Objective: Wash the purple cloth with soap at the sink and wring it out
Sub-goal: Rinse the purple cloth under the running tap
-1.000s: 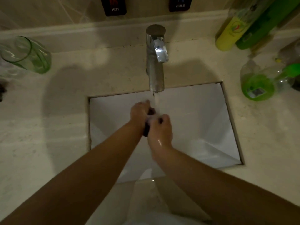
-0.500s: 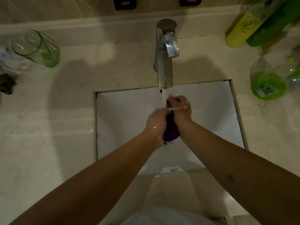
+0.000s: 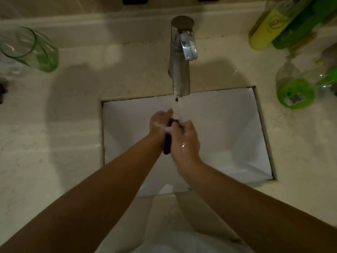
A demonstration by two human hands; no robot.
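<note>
Purple, nearly black in the dim light, the cloth (image 3: 167, 143) is bunched into a narrow, wet roll squeezed between both hands over the middle of the white sink (image 3: 237, 128). Only a dark strip of it shows, running from under the fingers down to a blunt end hanging below the palms, plus a small fold at the top by the water. At its 9 o'clock the left hand (image 3: 158, 125) curls around it, fingers closed tight on the fabric; at its 3 o'clock the right hand (image 3: 184, 141) wraps it from the other side, knuckles up and wet, with a pale streak of suds or water across the fingers. Water (image 3: 179, 106) pours from the chrome tap (image 3: 179, 70) at 12 o'clock onto the top of the hands. On the beige counter (image 3: 73, 143) a green glass (image 3: 31, 50) stands at 10 o'clock, and green and yellow bottles (image 3: 291, 88) cluster at 2 o'clock.
</note>
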